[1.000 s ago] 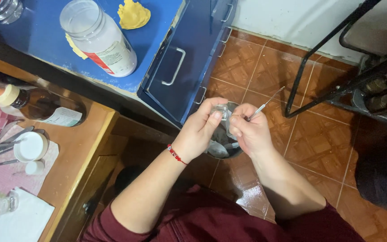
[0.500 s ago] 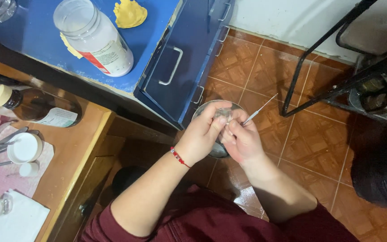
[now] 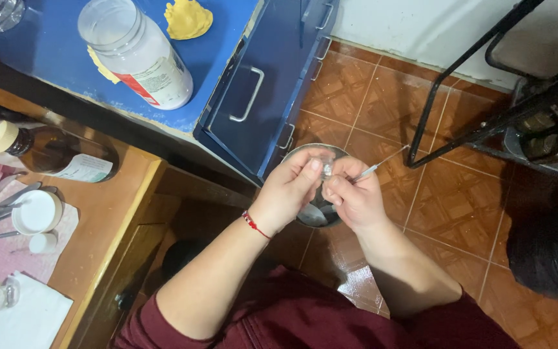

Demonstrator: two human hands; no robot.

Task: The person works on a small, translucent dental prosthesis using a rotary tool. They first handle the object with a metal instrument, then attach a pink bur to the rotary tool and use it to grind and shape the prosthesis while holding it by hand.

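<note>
Hands: your left hand [image 3: 290, 189] and your right hand [image 3: 354, 197] meet in front of you, over the brown tiled floor [image 3: 460, 207], knuckles nearly touching.

Left hand: fingers curled inward, thumb and forefinger pinching a small clear object [image 3: 326, 170] at the point where both hands join; what the object is cannot be told at this size. A thin red bracelet [image 3: 254, 224] circles the wrist. The forearm runs bare from a dark red sleeve [image 3: 163, 323] pushed up to the elbow.

Right hand: closed in a loose fist, fingertips pinching a thin light-coloured stick [image 3: 379, 165] that points up and to the right, away from the hand. The near end of the stick reaches toward the small clear object.

Beneath the hands: a round metal bowl [image 3: 311, 213], mostly hidden by them, its rim showing above and below your left fingers. Whether it rests on the floor or on your lap cannot be told.

Surroundings: a blue metal drawer cabinet [image 3: 279, 84] just left of the bowl; on its top a large plastic jar [image 3: 138, 55] lying on its side and a lump of yellow material [image 3: 188, 18]. A wooden table [image 3: 108, 194] at far left carries a brown glass bottle [image 3: 46, 150] and a white lid [image 3: 37, 211]. A black metal frame [image 3: 466, 77] stands at right.
</note>
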